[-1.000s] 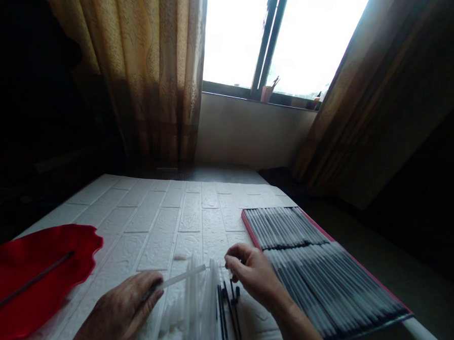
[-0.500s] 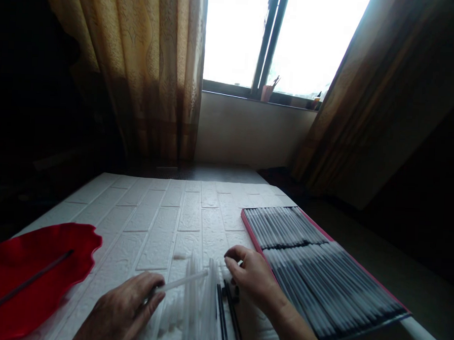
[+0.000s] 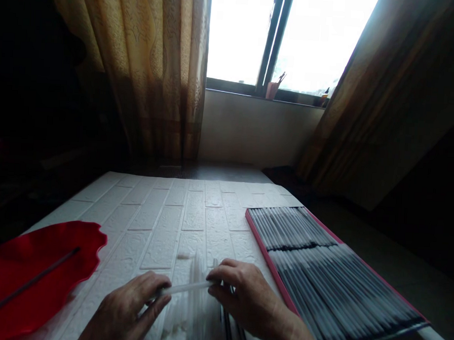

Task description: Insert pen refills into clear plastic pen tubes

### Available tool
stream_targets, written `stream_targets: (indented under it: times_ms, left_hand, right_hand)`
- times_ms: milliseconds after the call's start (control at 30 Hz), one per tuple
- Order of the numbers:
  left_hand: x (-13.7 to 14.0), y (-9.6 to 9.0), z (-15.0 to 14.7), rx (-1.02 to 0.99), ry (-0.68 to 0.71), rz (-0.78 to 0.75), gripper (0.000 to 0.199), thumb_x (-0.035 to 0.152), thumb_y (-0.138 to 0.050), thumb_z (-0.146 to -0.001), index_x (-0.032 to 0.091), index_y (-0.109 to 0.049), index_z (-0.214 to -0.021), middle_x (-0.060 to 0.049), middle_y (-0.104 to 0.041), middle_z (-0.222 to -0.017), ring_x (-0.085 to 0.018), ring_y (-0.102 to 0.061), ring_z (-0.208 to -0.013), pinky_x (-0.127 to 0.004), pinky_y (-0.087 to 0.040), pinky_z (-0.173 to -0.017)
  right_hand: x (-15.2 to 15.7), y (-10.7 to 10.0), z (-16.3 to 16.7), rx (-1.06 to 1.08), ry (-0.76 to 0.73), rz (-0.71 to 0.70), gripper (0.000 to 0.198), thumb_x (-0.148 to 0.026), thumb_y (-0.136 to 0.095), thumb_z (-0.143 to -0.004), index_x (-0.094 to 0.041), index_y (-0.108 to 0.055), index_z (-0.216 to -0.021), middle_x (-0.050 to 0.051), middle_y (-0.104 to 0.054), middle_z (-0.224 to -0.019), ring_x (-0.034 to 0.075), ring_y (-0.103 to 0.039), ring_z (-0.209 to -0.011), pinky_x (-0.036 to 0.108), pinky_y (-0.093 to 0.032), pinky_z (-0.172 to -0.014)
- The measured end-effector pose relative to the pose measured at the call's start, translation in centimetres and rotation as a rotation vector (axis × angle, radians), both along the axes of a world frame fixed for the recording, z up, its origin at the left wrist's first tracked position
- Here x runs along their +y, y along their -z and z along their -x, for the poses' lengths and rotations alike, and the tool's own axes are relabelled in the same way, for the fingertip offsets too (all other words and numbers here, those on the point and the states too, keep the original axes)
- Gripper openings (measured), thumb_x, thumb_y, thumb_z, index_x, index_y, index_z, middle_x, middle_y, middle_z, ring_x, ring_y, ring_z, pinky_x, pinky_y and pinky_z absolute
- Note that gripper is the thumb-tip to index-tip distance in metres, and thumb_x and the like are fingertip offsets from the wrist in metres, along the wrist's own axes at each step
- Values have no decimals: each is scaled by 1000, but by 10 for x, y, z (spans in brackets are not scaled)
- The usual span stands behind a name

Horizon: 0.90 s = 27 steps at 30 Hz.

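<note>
My left hand [image 3: 132, 307] pinches one end of a thin translucent tube [image 3: 188, 287], much like a pen barrel. At the tube's other end, my right hand [image 3: 247, 295] is closed with thumb and fingertips on it. Whether a small part is also in those fingertips cannot be made out. Below the held tube lie more translucent tubes [image 3: 196, 315], blurred, pointing away from me. Thin black sticks [image 3: 226, 330] lie beside them, partly hidden by my right hand.
On the right is a pink-edged box [image 3: 258, 253] holding two rows of clear-and-black pens [image 3: 330, 292]. A red scalloped tray [image 3: 54, 277] with a long dark stick [image 3: 30, 284] in it stands on the left. The white brick-patterned tabletop [image 3: 163, 217] extends toward the window.
My right hand has moved left and down from above the black sticks and closed on the tube's free end. My left hand still holds the tube. The view has shifted slightly.
</note>
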<state>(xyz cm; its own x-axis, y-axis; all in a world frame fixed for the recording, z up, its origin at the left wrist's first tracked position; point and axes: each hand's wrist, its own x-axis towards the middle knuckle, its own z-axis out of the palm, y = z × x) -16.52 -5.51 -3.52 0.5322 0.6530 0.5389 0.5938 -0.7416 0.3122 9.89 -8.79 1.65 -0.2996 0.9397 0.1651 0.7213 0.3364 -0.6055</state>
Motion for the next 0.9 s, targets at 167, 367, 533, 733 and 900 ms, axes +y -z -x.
stream_targets:
  times_ms: [167,367,533,733,900]
  left_hand:
    - [-1,-6,-1,-71,-16,80,19,41,-56,-93,30,-64,-105,2,-75,-95,-15,-73,-84,-19,-57,-76]
    - [-2,-14,-6,-434,-132,562,25,50,-67,-81,26,-68,-88,5,-66,-66,-11,-59,-53,-17,-47,-50]
    - [-5,-25,-10,-719,-143,956,40,56,-77,-68,22,-72,-88,6,-57,-54,-9,-46,-45,-18,-37,-43]
    - [-17,-31,-19,-838,-157,1084,47,65,-81,-56,25,-78,-82,2,-61,-60,-10,-44,-51,-18,-37,-47]
    - [-20,-32,-16,-722,15,1034,39,65,-67,-75,27,-74,-81,1,-65,-74,-12,-52,-58,-21,-46,-56]
  right_hand:
    - [1,-1,-10,63,55,-13,16,-13,-65,-81,-19,-74,-92,4,-70,-83,14,-64,-70,24,-46,-65]
    - [1,1,-9,76,29,20,14,-16,-67,-79,-21,-76,-88,3,-70,-83,13,-63,-66,22,-46,-63]
    - [-6,-5,5,70,-59,23,11,-14,-68,-77,-18,-75,-84,2,-69,-77,12,-61,-64,20,-44,-59]
    - [-7,16,21,2,-230,12,14,-27,-75,-74,-17,-74,-84,3,-71,-79,11,-61,-60,19,-42,-55]
    - [-6,25,23,27,-385,49,25,-42,-68,-84,-20,-75,-91,2,-71,-83,9,-63,-62,15,-41,-55]
